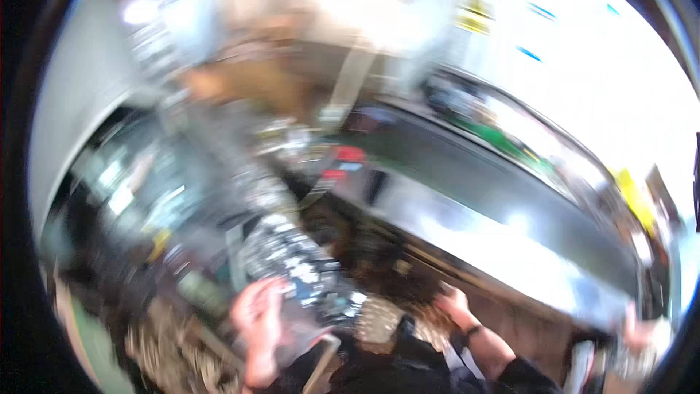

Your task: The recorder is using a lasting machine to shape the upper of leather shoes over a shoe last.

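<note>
You have two hands in the view, and both are bare. Your left hand [259,314] is at the near side, left of the middle, with its fingers [273,292] partly bent. It is just beside one shiny heap [295,255], which has many small bright pieces; I cannot count them, because they are blurred. I cannot tell if your left fingers touch this heap, or if they pinch something.

Your right hand [453,303] is to the right, well apart from the left one. Its fingers look curled, but I cannot tell if they are pressed together or what they hold. One dark wristband [475,330] is around your right wrist. Between your two hands, very near to you, there is one pale heap [378,321]; its pieces also are not countable.

On the right side, one long metal bench [467,222] goes from the middle toward the near right. At its left end I count two red patches [350,153], one a little farther than the other. Beyond the bench is one green thing [496,138], and at the far right end one yellow thing [634,201]. On the far white wall [576,51] there are one yellow sign [474,16] and three blue marks [542,12].
</note>
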`<state>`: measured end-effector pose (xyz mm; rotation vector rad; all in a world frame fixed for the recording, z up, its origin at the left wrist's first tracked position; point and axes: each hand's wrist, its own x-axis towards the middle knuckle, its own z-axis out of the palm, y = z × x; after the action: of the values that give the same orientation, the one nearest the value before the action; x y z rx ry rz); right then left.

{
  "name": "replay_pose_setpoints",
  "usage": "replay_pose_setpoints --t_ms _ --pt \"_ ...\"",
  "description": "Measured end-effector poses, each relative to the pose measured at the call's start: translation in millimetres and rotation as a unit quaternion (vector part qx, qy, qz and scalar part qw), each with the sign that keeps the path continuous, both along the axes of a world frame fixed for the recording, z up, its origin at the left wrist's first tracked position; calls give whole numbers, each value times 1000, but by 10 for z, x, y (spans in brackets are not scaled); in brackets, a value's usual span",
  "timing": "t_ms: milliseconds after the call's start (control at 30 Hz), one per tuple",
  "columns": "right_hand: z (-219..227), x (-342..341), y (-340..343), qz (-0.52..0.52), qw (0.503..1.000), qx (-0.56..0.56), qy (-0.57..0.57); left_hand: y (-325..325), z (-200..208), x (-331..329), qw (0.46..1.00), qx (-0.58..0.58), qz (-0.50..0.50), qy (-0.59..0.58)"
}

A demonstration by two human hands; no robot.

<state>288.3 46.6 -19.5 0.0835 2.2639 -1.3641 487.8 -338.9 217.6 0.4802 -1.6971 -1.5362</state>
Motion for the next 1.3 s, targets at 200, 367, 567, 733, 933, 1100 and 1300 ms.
replay_pose_setpoints --t_ms 200,367,567,733,933,1100,1300 --pt "-201 41 1160 -162 965 7 208 214 -977 -1114 947 -93 -225 -208" --pt "-42 64 1968 -248 904 97 335 1324 -823 -1914 860 -213 -289 -363" --pt "-208 -7 2659 -295 834 212 415 1929 -1059 -2567 823 -232 -411 -316" --pt "-338 -30 2814 -264 861 259 350 2056 -1073 -2818 811 -234 -431 -318" --pt "-407 -88 2737 -285 864 244 335 2053 -1126 -3218 820 -215 -442 -293" --pt "-240 -74 2655 -303 894 234 234 1926 -1182 -3572 825 -221 -451 -259" --pt "-283 -250 2559 -274 887 325 181 1569 -1014 -3725 849 -261 -404 -219"
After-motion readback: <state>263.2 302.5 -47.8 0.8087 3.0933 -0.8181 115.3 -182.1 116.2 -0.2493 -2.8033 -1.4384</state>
